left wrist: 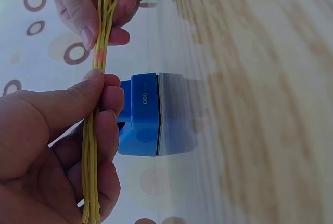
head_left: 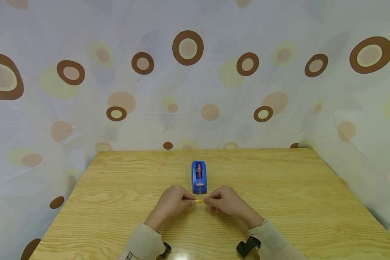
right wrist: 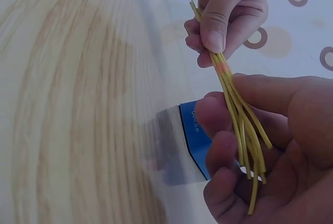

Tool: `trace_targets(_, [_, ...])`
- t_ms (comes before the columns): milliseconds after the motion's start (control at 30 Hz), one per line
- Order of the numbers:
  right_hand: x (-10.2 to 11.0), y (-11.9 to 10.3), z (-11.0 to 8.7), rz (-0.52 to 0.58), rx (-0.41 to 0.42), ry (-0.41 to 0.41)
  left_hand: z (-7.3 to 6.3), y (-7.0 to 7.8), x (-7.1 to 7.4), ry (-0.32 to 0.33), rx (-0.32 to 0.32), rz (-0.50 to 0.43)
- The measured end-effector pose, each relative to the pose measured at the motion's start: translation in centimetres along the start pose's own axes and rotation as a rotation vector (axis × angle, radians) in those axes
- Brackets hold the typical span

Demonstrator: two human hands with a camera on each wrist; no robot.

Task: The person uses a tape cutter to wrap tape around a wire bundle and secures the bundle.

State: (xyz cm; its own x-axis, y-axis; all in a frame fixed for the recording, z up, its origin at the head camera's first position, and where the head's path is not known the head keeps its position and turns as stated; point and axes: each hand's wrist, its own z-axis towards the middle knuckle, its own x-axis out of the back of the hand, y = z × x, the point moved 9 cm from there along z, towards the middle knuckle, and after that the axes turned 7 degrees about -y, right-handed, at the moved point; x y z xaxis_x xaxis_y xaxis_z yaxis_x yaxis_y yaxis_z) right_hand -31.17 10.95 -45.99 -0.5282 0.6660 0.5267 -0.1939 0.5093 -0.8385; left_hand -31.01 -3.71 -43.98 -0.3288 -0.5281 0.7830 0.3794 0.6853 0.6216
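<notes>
Bundle of yellow strands [left wrist: 89, 156] is held in the air over the table [head_left: 279, 195], stretched sideways between two hands, lengths running together, ends uneven. An orange-pink band [left wrist: 100, 56] lies across its middle, in the short gap between the hands; I take it for tape, but cannot tell whether it goes all the way round or how firmly it sticks. Left hand [head_left: 173, 203] pinches the bundle just beside the band, thumb on top, fingers curled behind the strands. Right hand [head_left: 228, 203] grasps it on the other side of the band, thumb and forefinger pinching, strand ends fanning out over its palm. My reading of progress: gathering done, band placed, so the binding looks mostly finished; left, as I judge it, are pressing the band down if it is loose, perhaps evening the ends, then setting the bundle down and freeing both hands, none of which I see done yet. Just beyond the fingers, a blue dispenser [head_left: 199, 187] stands on the table, touched by neither hand, a pink roll [head_left: 199, 171] showing in its top slot, lettering [left wrist: 145, 96] on its front. Nearer the camera I note cream sleeves [head_left: 144, 240] and dark devices [head_left: 246, 247] at both wrists. Farther out, ring-patterned cloth [head_left: 214, 86] rises behind the table
</notes>
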Motion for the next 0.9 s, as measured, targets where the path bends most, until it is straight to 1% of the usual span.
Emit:
trace_targets(133, [-0.01,0.45,0.15,0.039,-0.013,0.008,-0.02,0.01,0.04,0.004,0.001,-0.001])
trace_targets(267, [0.07,0.56,0.18,0.076,-0.006,0.033,-0.04,0.08,0.04,0.002,-0.009,-0.016])
trace_targets(433, [0.23,0.33,0.17,0.077,0.019,0.074,0.02,0.07,-0.1,-0.007,-0.029,-0.038])
trace_targets(600, [0.34,0.05,0.16,0.075,0.038,0.103,0.16,0.11,-0.19,-0.021,-0.053,-0.039])
trace_targets(767, [0.42,0.13,0.18,0.078,0.037,0.121,0.25,0.25,-0.31,-0.033,-0.073,-0.034])
trace_targets(900, [0.49,0.28,0.29,0.073,0.038,0.14,0.32,0.25,-0.36,-0.04,-0.075,-0.039])
